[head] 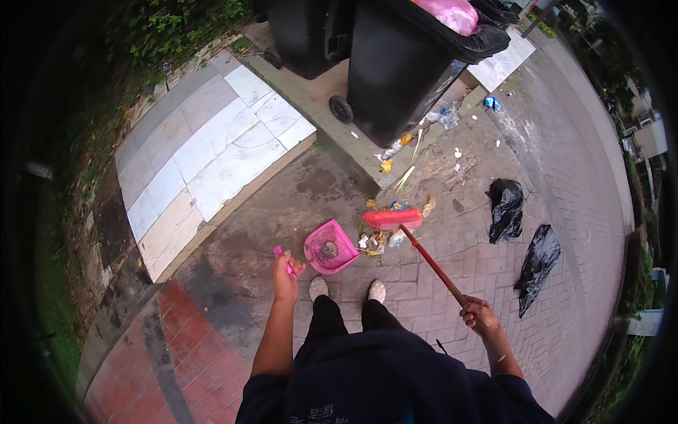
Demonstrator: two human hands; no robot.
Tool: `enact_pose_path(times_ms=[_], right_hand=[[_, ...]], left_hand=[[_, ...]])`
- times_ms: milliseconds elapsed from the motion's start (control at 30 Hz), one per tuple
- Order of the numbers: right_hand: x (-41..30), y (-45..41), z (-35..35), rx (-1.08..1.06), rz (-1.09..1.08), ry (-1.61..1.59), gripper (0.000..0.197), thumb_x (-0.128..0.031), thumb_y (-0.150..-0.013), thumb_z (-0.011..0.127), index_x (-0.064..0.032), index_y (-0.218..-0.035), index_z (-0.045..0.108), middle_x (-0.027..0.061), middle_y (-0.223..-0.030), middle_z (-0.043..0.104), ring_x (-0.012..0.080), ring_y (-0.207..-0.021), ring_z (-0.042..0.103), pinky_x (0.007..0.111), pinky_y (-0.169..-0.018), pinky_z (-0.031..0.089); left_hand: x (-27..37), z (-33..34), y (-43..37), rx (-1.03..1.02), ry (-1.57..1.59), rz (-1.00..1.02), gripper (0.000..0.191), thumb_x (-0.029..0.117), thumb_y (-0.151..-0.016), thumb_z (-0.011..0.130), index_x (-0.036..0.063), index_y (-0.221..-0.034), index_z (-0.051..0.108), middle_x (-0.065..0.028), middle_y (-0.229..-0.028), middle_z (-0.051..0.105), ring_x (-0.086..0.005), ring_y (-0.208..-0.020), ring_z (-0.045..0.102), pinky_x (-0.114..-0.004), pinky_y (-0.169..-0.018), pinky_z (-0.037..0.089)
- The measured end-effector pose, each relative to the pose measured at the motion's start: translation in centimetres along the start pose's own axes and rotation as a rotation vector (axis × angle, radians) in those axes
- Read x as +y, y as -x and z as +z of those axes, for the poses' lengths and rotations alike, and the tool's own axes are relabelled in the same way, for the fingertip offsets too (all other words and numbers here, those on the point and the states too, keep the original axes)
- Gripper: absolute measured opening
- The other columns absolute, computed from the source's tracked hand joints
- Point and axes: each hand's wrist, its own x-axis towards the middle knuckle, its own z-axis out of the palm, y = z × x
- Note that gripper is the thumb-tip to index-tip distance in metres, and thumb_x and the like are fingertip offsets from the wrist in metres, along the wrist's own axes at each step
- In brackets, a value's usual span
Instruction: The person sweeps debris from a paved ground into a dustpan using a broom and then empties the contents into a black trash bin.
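Note:
My left hand (285, 271) grips the handle of a pink plastic dustpan (332, 248), whose open mouth faces right. A dark, roundish clump (328, 250) lies in the pan. In my right hand (479, 314) is the reddish-brown stick of a broom (431, 261). Its red broom head (391, 218) rests on a small heap of litter (374, 241) on the ground, just right of the dustpan. Scraps of paper, plastic and food-like waste show around the bristles; what lies under the head is hidden.
Two black wheeled bins (405, 69) stand on a low concrete ledge (349, 159), one holding a pink bag (455, 15). More litter (394, 151) is strewn along the ledge. Black plastic bags (506, 209) lie on the brick paving at right. A white-tiled step (228, 153) rises at left.

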Motion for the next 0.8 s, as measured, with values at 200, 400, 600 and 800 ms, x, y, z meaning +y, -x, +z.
enact_pose_path(times_ms=[200, 400, 600, 800], right_hand=[[-0.4, -6.0, -0.8, -0.025, -0.114, -0.092, 0.034, 0.0, -0.075, 0.048, 0.0005, -0.108, 0.04, 0.0092, -0.065, 0.047, 0.0107, -0.045, 0.042, 0.021, -0.036, 0.034], [0.1, -11.5, -0.7, 0.045, -0.075, 0.283, 0.029, -0.002, -0.075, 0.048, 0.002, -0.104, 0.045, 0.0064, -0.061, 0.047, 0.0119, -0.045, 0.044, 0.025, -0.036, 0.038], [0.9, -3.8, -2.0, 0.084, 0.004, 0.391, 0.05, 0.001, -0.074, 0.049, 0.0043, -0.122, 0.035, 0.0082, -0.064, 0.05, 0.0133, -0.045, 0.046, 0.026, -0.036, 0.038], [0.7, -7.1, 2.6, 0.072, -0.108, 0.364, 0.048, -0.003, -0.077, 0.05, 0.0026, -0.123, 0.035, 0.0049, -0.061, 0.046, 0.0112, -0.044, 0.043, 0.026, -0.036, 0.037]], left_hand=[[-2.3, 2.9, -0.4, 0.0, -0.025, -0.009, 0.025, 0.026, -0.075, 0.055, 0.0129, -0.06, 0.04, 0.0015, -0.052, 0.038, -0.0106, -0.049, 0.04, -0.032, -0.059, 0.043], [-2.4, 5.5, -0.6, 0.008, -0.069, -0.005, 0.025, 0.027, -0.076, 0.055, 0.0133, -0.06, 0.041, 0.0017, -0.052, 0.038, -0.0104, -0.049, 0.041, -0.032, -0.057, 0.044], [-1.8, 4.5, -0.9, 0.049, -0.034, -0.005, 0.024, 0.025, -0.075, 0.055, 0.0113, -0.06, 0.042, -0.0004, -0.052, 0.042, -0.012, -0.05, 0.043, -0.032, -0.057, 0.044], [-1.7, 3.7, -1.5, -0.024, -0.105, -0.029, 0.024, 0.028, -0.077, 0.053, 0.0134, -0.062, 0.041, 0.001, -0.053, 0.04, -0.0118, -0.053, 0.044, -0.033, -0.058, 0.044]])
